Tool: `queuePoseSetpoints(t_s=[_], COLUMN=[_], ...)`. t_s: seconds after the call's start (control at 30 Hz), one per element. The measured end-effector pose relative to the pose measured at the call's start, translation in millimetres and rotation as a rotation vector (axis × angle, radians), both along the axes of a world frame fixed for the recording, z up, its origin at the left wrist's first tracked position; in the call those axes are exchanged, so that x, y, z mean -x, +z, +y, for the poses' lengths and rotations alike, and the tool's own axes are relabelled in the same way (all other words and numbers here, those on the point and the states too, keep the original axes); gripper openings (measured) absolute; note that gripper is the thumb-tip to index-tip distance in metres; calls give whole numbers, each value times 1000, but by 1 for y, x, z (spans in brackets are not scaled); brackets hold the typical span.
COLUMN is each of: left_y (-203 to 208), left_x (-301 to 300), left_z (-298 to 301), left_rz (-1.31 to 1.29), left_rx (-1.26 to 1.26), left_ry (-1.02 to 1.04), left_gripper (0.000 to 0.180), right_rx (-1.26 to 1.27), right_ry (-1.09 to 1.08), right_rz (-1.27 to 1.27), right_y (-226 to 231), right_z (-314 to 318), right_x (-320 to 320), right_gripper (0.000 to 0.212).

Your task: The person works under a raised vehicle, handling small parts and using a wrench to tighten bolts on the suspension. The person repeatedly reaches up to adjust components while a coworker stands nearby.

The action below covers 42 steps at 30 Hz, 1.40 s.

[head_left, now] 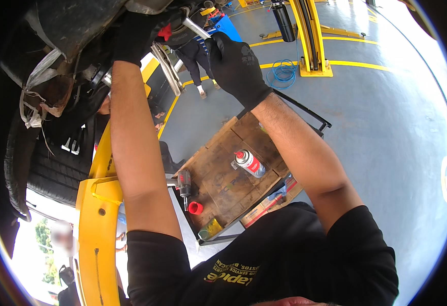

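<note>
Both my arms reach up to the underside of a raised vehicle (85, 20), and both hands wear black gloves. My right hand (237, 69) is closed around the lower end of a shiny metal wrench (197, 28). The wrench's other end sits up among the dark parts, and what it fits onto is hard to make out. My left hand (131, 41) is up among the parts to the left of the wrench, near a small red piece (165, 32). Its fingers are lost in the dark, so their grip does not show.
Below my arms stands a cart (223, 186) with a worn wooden top, carrying a spray can (250, 163), an impact wrench (184, 182) and a red cap (195, 207). A yellow lift arm (98, 204) and a tyre (55, 173) are at left. Beyond are a person's legs (195, 61), a blue hose (282, 72) and a yellow post (311, 41).
</note>
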<state>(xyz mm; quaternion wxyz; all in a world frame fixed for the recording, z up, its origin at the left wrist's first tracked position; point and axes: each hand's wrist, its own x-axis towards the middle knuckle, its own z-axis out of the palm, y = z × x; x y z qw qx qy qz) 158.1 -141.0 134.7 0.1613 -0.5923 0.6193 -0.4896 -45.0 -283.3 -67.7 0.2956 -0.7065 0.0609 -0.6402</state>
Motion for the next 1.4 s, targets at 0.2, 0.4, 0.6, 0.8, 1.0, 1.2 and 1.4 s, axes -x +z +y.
queuePoseSetpoints(t_s=[0.2, 0.4, 0.6, 0.8, 1.0, 1.2, 1.4], left_y=[13, -9, -12, -11, -10, -20, -6], left_x=[81, 70, 69, 72, 60, 55, 78], left_z=[-18, -31, -26, -34, -29, -32, -38], left_rz=[627, 1122, 1228, 1274, 1379, 1378, 1418], left_rx=[-361, -17, 32, 39, 75, 212, 41], left_ry=[-163, -139, -142, -150, -176, -210, -174], left_gripper=[61, 50, 40, 30, 21, 17, 14], right_rx=[405, 1023, 899, 759, 69, 464, 849], right_ry=[-280, -548, -591, -486, -25, -316, -514], right_rz=[-28, 318, 14, -62, -27, -53, 104], right_y=[38, 112, 106, 97, 4, 50, 119], right_z=[-53, -88, -80, -81, -16, -61, -96], right_x=[42, 86, 71, 66, 12, 53, 82], right_gripper=[11, 16, 15, 15, 18, 12, 10])
